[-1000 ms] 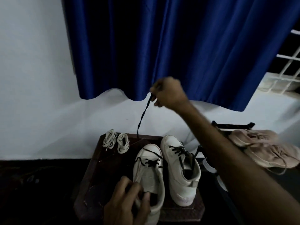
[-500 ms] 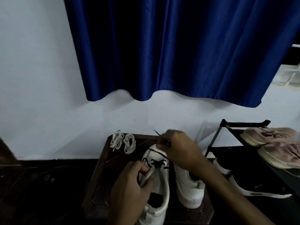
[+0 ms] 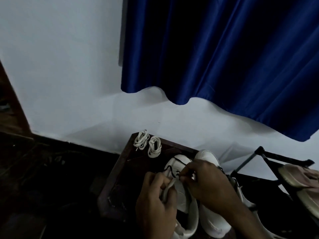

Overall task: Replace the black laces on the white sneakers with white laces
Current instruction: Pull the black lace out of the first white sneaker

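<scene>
Left hand [image 3: 155,202] grips white sneaker [image 3: 179,161]; right hand [image 3: 208,185] pinches its black lace [image 3: 170,168]. White lace bundles [image 3: 140,141] on dark table [image 3: 120,169], second sneaker [image 3: 207,156] alongside.

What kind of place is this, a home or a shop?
Probably a room in a home: a shiny blue fabric curtain hangs over a plain white wall, and a black metal shoe rack with pink shoes stands near it.

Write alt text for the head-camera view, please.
Two hands unlace a white sneaker on a dark table: the left hand grips it, the right hand pinches its black lace. Two coiled white laces lie at the far corner.
</scene>
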### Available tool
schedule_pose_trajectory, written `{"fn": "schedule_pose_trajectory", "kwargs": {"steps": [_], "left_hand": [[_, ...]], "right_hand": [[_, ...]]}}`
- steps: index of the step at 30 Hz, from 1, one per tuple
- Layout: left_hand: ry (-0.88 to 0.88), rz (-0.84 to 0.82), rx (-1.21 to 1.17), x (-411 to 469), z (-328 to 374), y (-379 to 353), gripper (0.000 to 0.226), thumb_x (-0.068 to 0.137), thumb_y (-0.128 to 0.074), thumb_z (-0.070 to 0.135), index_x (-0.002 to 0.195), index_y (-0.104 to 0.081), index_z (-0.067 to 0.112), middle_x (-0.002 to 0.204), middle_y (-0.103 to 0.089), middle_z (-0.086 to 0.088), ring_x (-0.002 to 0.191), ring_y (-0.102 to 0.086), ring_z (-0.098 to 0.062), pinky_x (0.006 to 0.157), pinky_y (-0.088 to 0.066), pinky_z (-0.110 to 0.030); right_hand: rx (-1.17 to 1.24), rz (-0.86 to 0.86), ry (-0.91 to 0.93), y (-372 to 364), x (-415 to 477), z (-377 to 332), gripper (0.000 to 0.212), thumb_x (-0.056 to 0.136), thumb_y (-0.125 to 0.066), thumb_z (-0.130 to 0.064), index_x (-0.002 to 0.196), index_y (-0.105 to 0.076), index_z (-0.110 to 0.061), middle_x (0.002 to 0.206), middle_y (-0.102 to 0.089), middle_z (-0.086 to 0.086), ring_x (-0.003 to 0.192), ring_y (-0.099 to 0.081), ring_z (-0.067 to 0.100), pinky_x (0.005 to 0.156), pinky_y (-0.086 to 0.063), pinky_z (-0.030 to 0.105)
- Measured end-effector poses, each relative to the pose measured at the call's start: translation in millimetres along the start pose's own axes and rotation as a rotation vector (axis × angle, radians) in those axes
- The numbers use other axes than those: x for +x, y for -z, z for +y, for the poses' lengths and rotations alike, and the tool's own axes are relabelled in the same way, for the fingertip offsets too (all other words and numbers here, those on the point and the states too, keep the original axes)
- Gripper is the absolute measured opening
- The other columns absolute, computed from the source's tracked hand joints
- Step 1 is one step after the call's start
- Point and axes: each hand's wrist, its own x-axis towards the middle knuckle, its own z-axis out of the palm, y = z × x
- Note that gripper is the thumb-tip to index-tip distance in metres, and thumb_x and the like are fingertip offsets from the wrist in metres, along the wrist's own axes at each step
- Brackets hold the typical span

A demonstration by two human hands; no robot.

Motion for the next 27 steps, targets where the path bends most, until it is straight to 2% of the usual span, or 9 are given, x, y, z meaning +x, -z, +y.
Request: {"fn": "schedule_pose_trajectory", "kwargs": {"steps": [2,5,7,9,12,15,19,23,27], "left_hand": [[0.034,0.038,-0.158,-4,-3,-4,0.007,0.068,-0.058,0.036,0.069,-0.055,0.030,0.079,-0.052,0.010,0.070,-0.056,-0.005,0.058,-0.043,-0.019],[0.049,-0.020,-0.373,-10,-6,0,0.009,0.067,-0.062,0.030,0.073,-0.061,0.023,0.080,-0.064,0.004,0.076,-0.064,-0.012,0.067,-0.047,-0.018],[0.023,-0.058,-0.393,-14,-14,2,0.012,0.071,-0.060,0.028,0.078,-0.062,0.019,0.085,-0.068,0.002,0.080,-0.067,-0.015,0.070,-0.052,-0.027],[0.002,-0.067,-0.376,-17,-22,2,0.015,0.074,-0.059,0.029,0.082,-0.062,0.017,0.088,-0.069,0.003,0.082,-0.068,-0.016,0.071,-0.054,-0.035],[-0.006,-0.049,-0.372,-18,-27,1,0.017,0.074,-0.058,0.030,0.087,-0.063,0.019,0.092,-0.071,0.006,0.086,-0.069,-0.015,0.073,-0.055,-0.033],[-0.018,-0.023,-0.380,-18,-27,2,0.017,0.074,-0.058,0.032,0.087,-0.062,0.021,0.094,-0.071,0.008,0.088,-0.069,-0.014,0.075,-0.052,-0.025],[-0.057,-0.033,-0.360,-17,-27,2,0.017,0.077,-0.056,0.032,0.087,-0.063,0.020,0.097,-0.071,0.010,0.094,-0.068,-0.012,0.079,-0.052,-0.025],[-0.083,-0.021,-0.340,-15,-28,2,0.022,0.079,-0.055,0.033,0.096,-0.065,0.024,0.094,-0.068,0.011,0.090,-0.067,-0.011,0.074,-0.052,-0.027],[-0.113,-0.033,-0.356,-14,-30,3,0.033,0.082,-0.051,0.030,0.110,-0.066,0.020,0.107,-0.067,0.008,0.102,-0.065,-0.013,0.083,-0.051,-0.026]], "right_hand": [[-0.014,-0.002,-0.009,-1,-1,0,0.009,0.088,-0.063,-0.035,0.089,-0.071,-0.032,0.092,-0.063,-0.017,0.085,-0.059,0.002,0.072,-0.049,0.023],[0.011,-0.076,-0.021,0,-2,1,0.014,0.091,-0.059,-0.035,0.092,-0.073,-0.032,0.094,-0.060,-0.018,0.090,-0.056,0.001,0.079,-0.048,0.024],[0.005,-0.131,-0.025,3,0,3,0.018,0.094,-0.056,-0.035,0.095,-0.074,-0.032,0.094,-0.056,-0.019,0.093,-0.054,0.001,0.082,-0.046,0.024],[0.033,-0.183,-0.030,3,1,6,0.019,0.095,-0.056,-0.034,0.098,-0.075,-0.033,0.091,-0.052,-0.019,0.091,-0.052,0.001,0.078,-0.041,0.015],[0.179,-0.208,-0.047,-1,-3,8,0.023,0.095,-0.057,-0.025,0.110,-0.070,-0.038,0.091,-0.053,-0.013,0.090,-0.053,-0.007,0.078,-0.040,0.008],[0.396,-0.166,-0.155,-11,-6,4,0.028,0.092,-0.059,-0.018,0.105,-0.072,-0.040,0.097,-0.059,-0.011,0.089,-0.059,-0.004,0.084,-0.049,0.020],[0.084,-0.122,-0.043,-24,-4,-2,0.014,0.090,-0.059,-0.024,0.092,-0.073,-0.023,0.093,-0.055,-0.006,0.077,-0.052,-0.001,0.067,-0.037,0.006],[0.063,0.104,0.076,-39,-12,1,0.004,0.079,-0.061,-0.023,0.075,-0.060,-0.024,0.082,-0.045,-0.012,0.074,-0.048,-0.009,0.061,-0.034,0.004],[0.165,0.225,0.168,-34,-18,0,0.015,0.075,-0.058,-0.029,0.064,-0.049,-0.024,0.081,-0.043,-0.012,0.071,-0.051,0.006,0.063,-0.040,0.021]]}}
